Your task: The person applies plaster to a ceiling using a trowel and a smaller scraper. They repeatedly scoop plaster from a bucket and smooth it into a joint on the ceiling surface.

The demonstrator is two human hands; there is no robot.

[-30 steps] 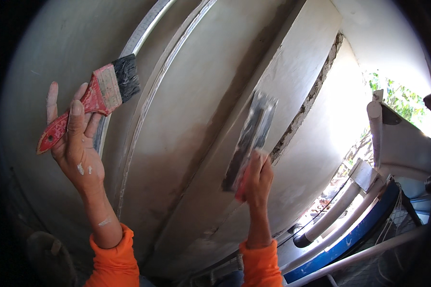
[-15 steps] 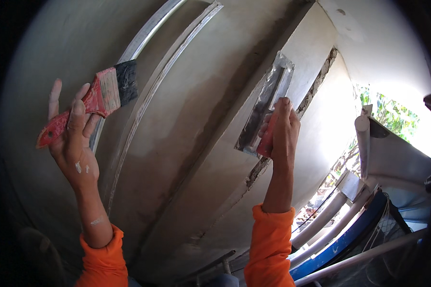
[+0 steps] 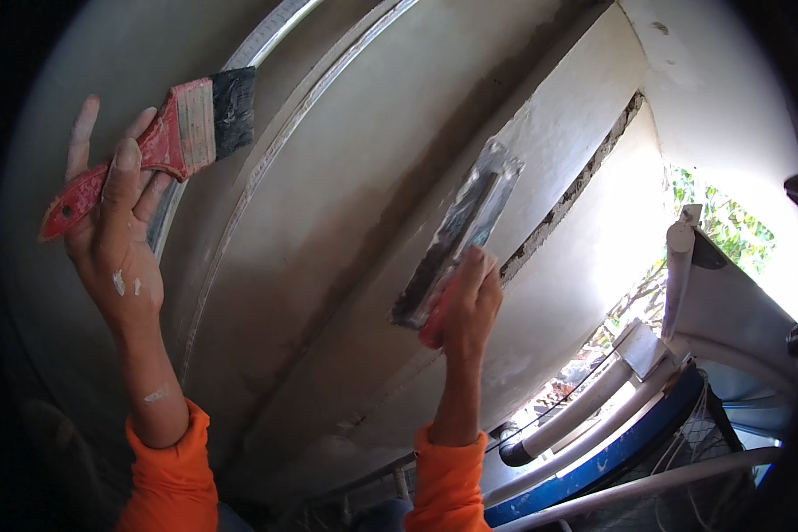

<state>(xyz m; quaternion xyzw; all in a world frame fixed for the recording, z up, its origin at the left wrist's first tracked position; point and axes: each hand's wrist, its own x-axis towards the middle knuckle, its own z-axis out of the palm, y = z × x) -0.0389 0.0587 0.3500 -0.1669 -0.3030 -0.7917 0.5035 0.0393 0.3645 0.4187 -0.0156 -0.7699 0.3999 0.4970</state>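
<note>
At the left, my left hand point(image 3: 120, 222) grips a paintbrush point(image 3: 182, 129) by its worn red handle, thumb across it and one finger sticking up. The wide dark bristles point right. Spots of white plaster mark the hand and wrist. Right of centre, my right hand point(image 3: 472, 306) is wrapped round the red handle of a plastering trowel point(image 3: 459, 235). Its long metal blade lies against or close to the edge of a raised grey band point(image 3: 541, 133) on the plastered surface; whether it touches is hard to tell. Whitish paste sits along the blade's upper end.
Two pale curved strips point(image 3: 266, 168) run up the plastered surface by the brush. A rough groove point(image 3: 572, 186) lies right of the trowel. At lower right are pale pipes point(image 3: 576, 399), a blue curved rim point(image 3: 612, 452) with netting, and a bright opening with foliage point(image 3: 718, 213).
The trowel and my right hand have moved down and left along the band. My left hand with the paintbrush has shifted slightly up and left in the picture.
</note>
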